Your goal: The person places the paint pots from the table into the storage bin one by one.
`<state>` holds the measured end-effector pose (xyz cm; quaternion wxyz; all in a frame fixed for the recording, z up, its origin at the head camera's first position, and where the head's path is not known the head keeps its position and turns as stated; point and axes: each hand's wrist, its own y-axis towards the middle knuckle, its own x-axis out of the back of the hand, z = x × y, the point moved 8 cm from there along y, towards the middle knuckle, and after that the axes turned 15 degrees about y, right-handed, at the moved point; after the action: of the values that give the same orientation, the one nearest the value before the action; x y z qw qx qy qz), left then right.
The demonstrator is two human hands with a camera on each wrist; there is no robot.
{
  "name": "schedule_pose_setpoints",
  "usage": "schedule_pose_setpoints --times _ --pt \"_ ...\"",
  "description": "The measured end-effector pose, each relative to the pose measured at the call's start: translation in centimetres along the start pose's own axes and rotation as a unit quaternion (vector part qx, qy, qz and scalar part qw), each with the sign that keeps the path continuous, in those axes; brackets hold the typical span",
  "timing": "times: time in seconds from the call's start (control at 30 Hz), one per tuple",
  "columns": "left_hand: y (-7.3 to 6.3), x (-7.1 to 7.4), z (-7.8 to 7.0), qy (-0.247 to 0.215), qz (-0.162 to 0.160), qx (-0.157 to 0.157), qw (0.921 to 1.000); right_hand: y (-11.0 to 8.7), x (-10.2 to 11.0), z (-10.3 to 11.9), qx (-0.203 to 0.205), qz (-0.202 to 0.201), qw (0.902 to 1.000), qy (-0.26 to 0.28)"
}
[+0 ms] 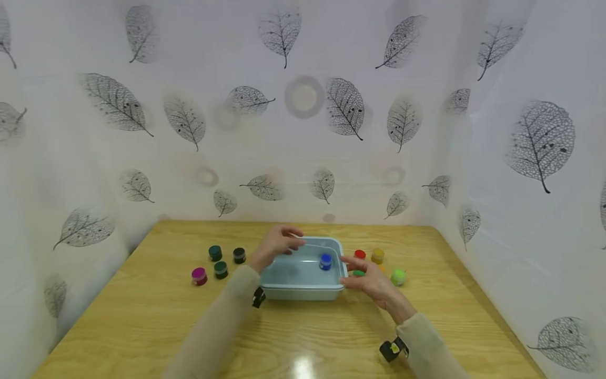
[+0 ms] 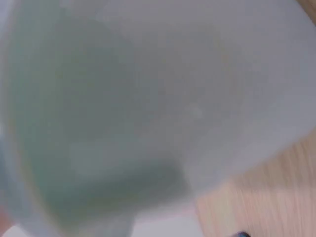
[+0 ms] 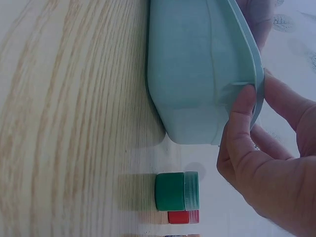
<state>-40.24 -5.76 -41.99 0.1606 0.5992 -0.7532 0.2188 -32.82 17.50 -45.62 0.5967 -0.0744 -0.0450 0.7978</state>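
Note:
A light blue plastic bin (image 1: 298, 293) stands on the table, and a small blue paint jar (image 1: 325, 261) is inside it near the right end. My right hand (image 1: 371, 281) grips the bin's right rim; the right wrist view shows thumb and fingers (image 3: 242, 111) on both sides of the rim. Above the bin's left part is my left hand (image 1: 278, 245), fingers loosely extended, with nothing seen in it. The bin's blurred wall (image 2: 123, 123) fills most of the left wrist view, hiding that hand's fingers.
Left of the bin are teal (image 1: 215, 252), black (image 1: 239, 256), dark green (image 1: 221, 270) and magenta (image 1: 199, 276) jars. On the right are red (image 1: 360, 254), yellow (image 1: 377, 256), lime (image 1: 399, 277) and green (image 3: 170, 191) jars, with an orange one partly hidden. A leaf-print curtain (image 1: 303, 152) surrounds the table.

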Motion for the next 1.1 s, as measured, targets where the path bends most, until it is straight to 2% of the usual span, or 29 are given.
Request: schedule_pose_setpoints --times 0.1,0.27,0.37,0.5,0.7,0.87,1.1 --pt "-0.3 1.0 0.4 0.003 -0.008 0.001 1.0 0.1 0.0 -0.1 -0.004 -0.005 1.0 -0.006" --pt "-0.7 2.4 0.8 0.011 -0.003 -0.003 0.9999 0.1 0.1 -0.2 -0.006 -0.01 0.9999 -0.011" --pt "-1.3 3.1 0.7 0.015 0.007 -0.018 0.9997 0.1 -0.1 -0.1 -0.001 -0.002 0.9999 -0.011" --pt "-1.5 3.9 1.3 0.021 0.01 -0.035 0.9991 0.1 -0.1 0.0 0.002 0.004 1.0 -0.009" --pt "-1.5 5.5 2.9 0.026 -0.01 -0.026 0.9993 0.1 0.0 0.0 0.001 -0.002 1.0 -0.004" --pt "-1.9 6.8 4.1 0.035 0.0 -0.037 0.9987 0.2 0.1 0.1 0.0 -0.013 0.9999 -0.003" --pt "-2.7 8.8 6.3 0.066 0.015 -0.058 0.996 0.2 -0.1 -0.1 0.0 -0.003 1.0 -0.005"
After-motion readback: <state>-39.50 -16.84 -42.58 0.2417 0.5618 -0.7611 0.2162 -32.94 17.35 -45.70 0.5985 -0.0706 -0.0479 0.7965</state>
